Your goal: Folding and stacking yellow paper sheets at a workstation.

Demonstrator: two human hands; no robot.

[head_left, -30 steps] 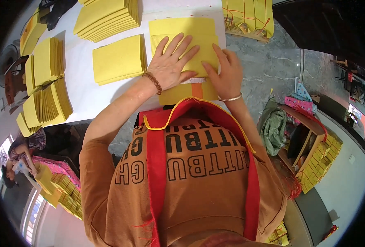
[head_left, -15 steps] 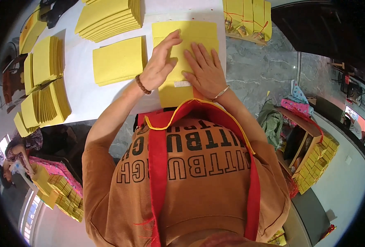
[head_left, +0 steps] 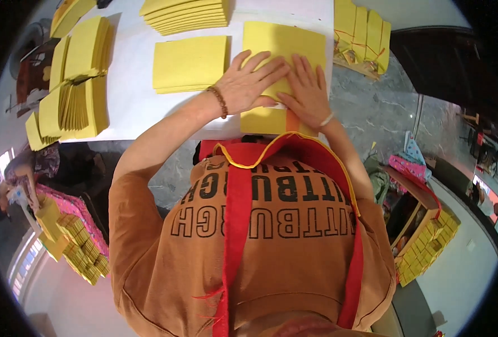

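Note:
A yellow paper sheet [head_left: 285,38] lies on the white-covered table in front of me, its lower part showing an orange strip [head_left: 291,120] and a small white patch partly under my fingers. My left hand [head_left: 252,84], with a brown beaded bracelet at the wrist, rests flat on the sheet, fingers stretched toward the right. Beside it my right hand [head_left: 309,94] is also spread flat on the paper, near its right side. Both hands are open and press on the sheet, their fingertips nearly meeting. Just left of it lies a thin pile of yellow paper [head_left: 188,64].
Taller yellow paper stacks stand at the table's back [head_left: 184,14] and along its left side [head_left: 87,48]. Yellow bundles tied with red string [head_left: 367,36] sit beyond the right edge. Another person [head_left: 27,171] handles yellow paper at lower left. A wooden cabinet [head_left: 412,216] stands right.
My left hand has come down flat onto the sheet and reached rightward, close to my right hand. The right hand stays on the paper. The whole view has shifted somewhat.

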